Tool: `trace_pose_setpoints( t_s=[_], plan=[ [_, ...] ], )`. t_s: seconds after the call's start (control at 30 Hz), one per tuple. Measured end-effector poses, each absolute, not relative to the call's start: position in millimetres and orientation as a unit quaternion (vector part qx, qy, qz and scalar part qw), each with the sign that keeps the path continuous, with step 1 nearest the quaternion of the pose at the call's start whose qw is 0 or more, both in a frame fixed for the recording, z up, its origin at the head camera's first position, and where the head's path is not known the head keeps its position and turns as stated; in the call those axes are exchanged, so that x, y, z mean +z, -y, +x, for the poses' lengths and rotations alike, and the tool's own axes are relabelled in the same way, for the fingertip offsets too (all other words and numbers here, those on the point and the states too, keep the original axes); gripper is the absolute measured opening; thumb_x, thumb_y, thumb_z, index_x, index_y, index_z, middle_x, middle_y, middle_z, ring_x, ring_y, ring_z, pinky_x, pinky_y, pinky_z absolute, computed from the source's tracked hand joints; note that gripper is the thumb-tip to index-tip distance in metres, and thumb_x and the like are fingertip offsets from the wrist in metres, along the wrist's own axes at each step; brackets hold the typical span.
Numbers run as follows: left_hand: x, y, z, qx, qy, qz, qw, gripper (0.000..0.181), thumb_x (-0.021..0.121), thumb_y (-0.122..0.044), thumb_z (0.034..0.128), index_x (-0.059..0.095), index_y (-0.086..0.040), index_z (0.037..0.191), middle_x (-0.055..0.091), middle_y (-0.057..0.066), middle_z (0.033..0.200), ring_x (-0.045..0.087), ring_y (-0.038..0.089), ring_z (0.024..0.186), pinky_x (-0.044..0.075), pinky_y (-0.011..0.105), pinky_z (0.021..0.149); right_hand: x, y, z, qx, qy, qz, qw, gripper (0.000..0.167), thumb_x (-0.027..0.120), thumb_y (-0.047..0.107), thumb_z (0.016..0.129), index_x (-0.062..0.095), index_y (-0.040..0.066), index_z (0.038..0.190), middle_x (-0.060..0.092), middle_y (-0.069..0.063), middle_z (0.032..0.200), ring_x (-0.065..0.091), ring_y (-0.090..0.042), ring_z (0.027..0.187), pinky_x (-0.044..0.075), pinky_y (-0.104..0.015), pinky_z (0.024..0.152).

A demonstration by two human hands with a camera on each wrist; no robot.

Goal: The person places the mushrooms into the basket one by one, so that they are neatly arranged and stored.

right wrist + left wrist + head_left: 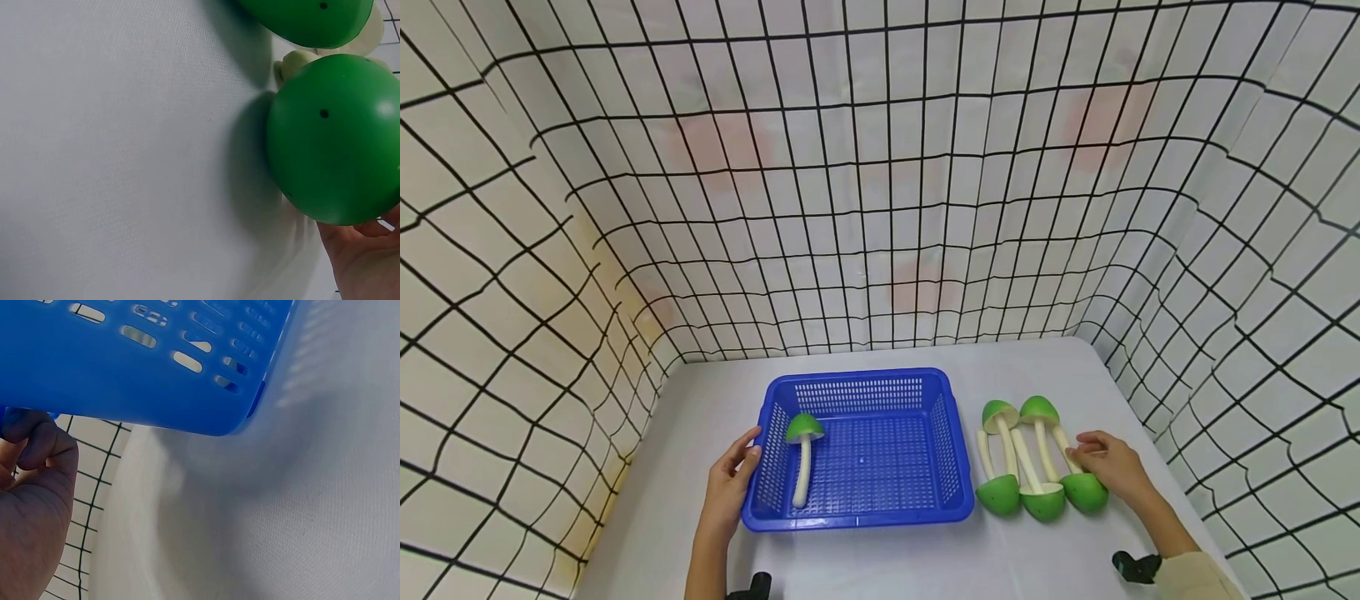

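Note:
My left hand [730, 475] grips the left rim of a blue plastic basket [857, 523]; in the left wrist view its curled fingers [47, 440] are at the basket's edge. Inside, toward the left wall, lies a toy mushroom [803, 471] with a green cap and white stem. To the right of the basket, several similar mushrooms [1042, 502] lie side by side, caps alternating far and near. My right hand [1116, 467] pinches the stem of the rightmost mushroom [1086, 493]. In the right wrist view its green cap [334, 140] hides most of the fingers.
Everything stands on a white-covered table [880, 567]. Black netting [887, 183] over white sheeting rises at the back and both sides. Dark straps or mounts show at both wrists.

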State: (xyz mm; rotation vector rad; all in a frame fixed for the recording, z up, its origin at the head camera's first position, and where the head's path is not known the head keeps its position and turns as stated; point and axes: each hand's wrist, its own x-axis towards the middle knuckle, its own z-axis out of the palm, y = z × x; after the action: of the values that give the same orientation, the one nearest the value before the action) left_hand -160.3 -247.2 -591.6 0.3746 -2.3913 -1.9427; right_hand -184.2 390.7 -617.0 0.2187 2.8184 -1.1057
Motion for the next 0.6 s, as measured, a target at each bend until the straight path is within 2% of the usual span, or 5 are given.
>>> trace_pose_setpoints(
  t_s=[0.2, 0.4, 0.6],
  plan=[
    [-591.7, 246.7, -160.4, -0.624, 0.772, 0.121, 0.018, 0.05, 0.06, -0.048, 0.1021, 0.056, -0.03, 0.148, 0.056, 0.015, 0.138, 0.064, 0.03, 0.107, 0.062, 0.028, 0.083, -616.0, -391.4, -182.4, -0.354, -0.929, 0.071, 0.074, 0.065, 0.068, 0.043, 0.099, 0.055, -0.007, 0.138, 0.066, -0.029, 0.125, 0.066, -0.042, 0.111, 0.057, -0.045, 0.083],
    [-591.6, 246.5, -159.9, -0.625, 0.771, 0.12, 0.019, 0.049, 0.06, -0.048, 0.1023, 0.056, -0.03, 0.148, 0.057, 0.014, 0.138, 0.064, 0.03, 0.107, 0.062, 0.028, 0.083, -614.3, -391.7, -180.2, -0.357, -0.928, 0.065, 0.08, 0.058, 0.07, 0.04, 0.098, 0.06, -0.006, 0.133, 0.07, -0.023, 0.118, 0.068, -0.034, 0.104, 0.053, -0.034, 0.075],
    [-591.3, 248.1, -159.8, -0.625, 0.771, 0.12, 0.012, 0.051, 0.059, -0.049, 0.1021, 0.055, -0.03, 0.149, 0.055, 0.014, 0.14, 0.063, 0.028, 0.106, 0.062, 0.027, 0.083, -615.3, -392.8, -178.2, -0.355, -0.931, 0.059, 0.067, 0.056, 0.071, 0.038, 0.097, 0.061, -0.005, 0.131, 0.072, -0.02, 0.115, 0.068, -0.033, 0.104, 0.053, -0.033, 0.076]
  ],
)
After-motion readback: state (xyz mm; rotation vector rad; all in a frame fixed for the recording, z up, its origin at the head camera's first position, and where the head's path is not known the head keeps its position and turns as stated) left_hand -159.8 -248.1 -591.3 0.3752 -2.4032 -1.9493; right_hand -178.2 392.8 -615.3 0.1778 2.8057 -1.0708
